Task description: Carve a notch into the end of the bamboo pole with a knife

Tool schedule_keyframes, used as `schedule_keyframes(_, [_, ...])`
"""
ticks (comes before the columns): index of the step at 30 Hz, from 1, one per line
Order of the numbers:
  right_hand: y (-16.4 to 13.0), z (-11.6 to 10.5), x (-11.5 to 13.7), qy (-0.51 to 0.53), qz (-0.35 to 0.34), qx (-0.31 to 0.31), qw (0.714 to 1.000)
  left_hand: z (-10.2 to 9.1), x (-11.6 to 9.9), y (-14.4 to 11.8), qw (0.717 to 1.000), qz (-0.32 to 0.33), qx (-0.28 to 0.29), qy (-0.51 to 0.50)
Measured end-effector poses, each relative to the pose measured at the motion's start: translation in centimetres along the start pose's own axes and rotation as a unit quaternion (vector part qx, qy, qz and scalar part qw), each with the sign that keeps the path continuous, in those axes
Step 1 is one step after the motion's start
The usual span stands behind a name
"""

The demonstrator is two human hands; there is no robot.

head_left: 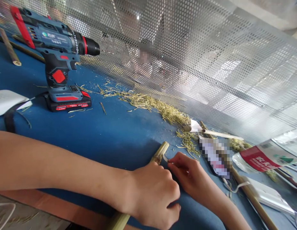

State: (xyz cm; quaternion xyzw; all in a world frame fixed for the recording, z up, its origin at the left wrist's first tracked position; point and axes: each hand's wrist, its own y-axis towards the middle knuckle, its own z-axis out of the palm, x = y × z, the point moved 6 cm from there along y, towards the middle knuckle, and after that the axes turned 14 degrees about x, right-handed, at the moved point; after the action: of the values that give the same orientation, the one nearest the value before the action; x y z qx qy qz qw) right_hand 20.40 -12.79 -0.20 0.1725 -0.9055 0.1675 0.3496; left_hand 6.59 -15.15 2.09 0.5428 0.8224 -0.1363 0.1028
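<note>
My left hand (153, 195) is wrapped round a bamboo stick (164, 147), its knuckles facing up. The cut end of the stick sticks out beyond the fist, past a rough joint, and its lower part (119, 221) shows below the wrist. Close to that end, my right hand (186, 169) is closed in a pinch on a thin pale strip (165, 157), which touches or nearly touches the side of the stick. Whether the strip is a shaving or a small blade I cannot tell. The rest of the right fingers are curled in.
On the blue table (110, 131) a cordless drill (57, 60) stands upright. Bamboo shavings (162, 108) lie along a perforated metal screen (182, 48). At the right are a plastic bottle (265, 156), a white power strip (270, 195) and a long bamboo pole (254, 201).
</note>
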Motion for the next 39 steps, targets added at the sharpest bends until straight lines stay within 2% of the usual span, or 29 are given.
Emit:
schedule_keyframes(8, [0.29, -0.2, -0.34, -0.02, 0.003, -0.029, 0.999, -0.08, 0.0, -0.18, 1.0, -0.003, 0.003, -0.001])
schedule_keyframes(16, [0.32, -0.1, -0.26, 0.016, -0.001, -0.001, 1.0, -0.08, 0.0, -0.12, 1.0, -0.006, 0.011, -0.001])
schedule_keyframes(25, [0.45, -0.21, -0.41, -0.01, -0.001, -0.027, 1.0, -0.1, 0.02, -0.1, 1.0, -0.008, 0.007, -0.009])
schedule_keyframes(31, [0.72, -0.41, -0.26, -0.028, 0.01, -0.048, 0.998, -0.17, 0.09, -0.17, 1.0, -0.001, -0.016, -0.012])
schedule_keyframes(39, [0.77, -0.48, -0.22, 0.009, 0.012, -0.046, 0.999, 0.19, 0.19, 0.0, 1.0, -0.004, -0.008, -0.009])
